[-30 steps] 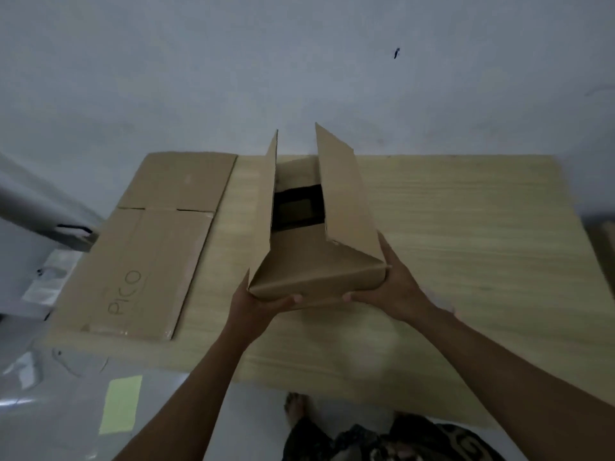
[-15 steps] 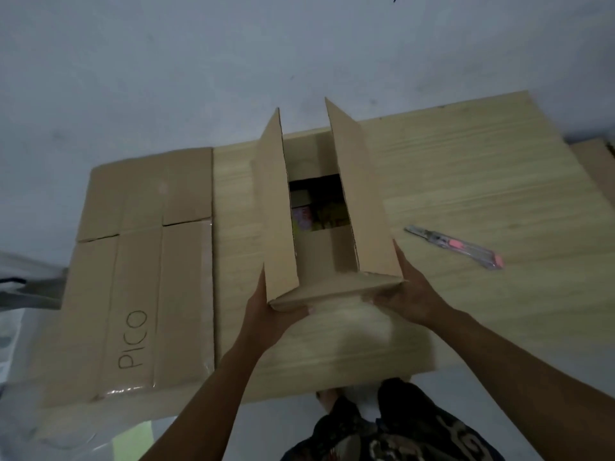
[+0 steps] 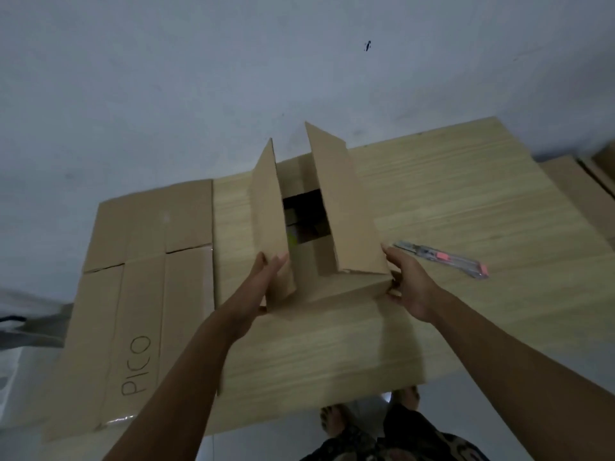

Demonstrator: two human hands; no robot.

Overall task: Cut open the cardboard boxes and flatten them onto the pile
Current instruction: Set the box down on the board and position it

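Wooden table fills the mid and right of the frame, pale grain, w/ a grey wall behind it up top. Flattened cardboard pile lies on the table's left side, lower left of frame, "PICO" written on it in marker. Open cardboard box sits at frame centre on the table, just right of the pile, its two long flaps standing up and something dark inside, can't tell what. Left hand lies flat vs. the box's left flap, fingers straight, pressing on the outside. Right hand is at the box's near right corner, fingers mostly straight, touching the side; so hands are apart, one each side of the box. Utility knife, clear body w/ pink bits, lies on the table just right of the right hand, not touched.
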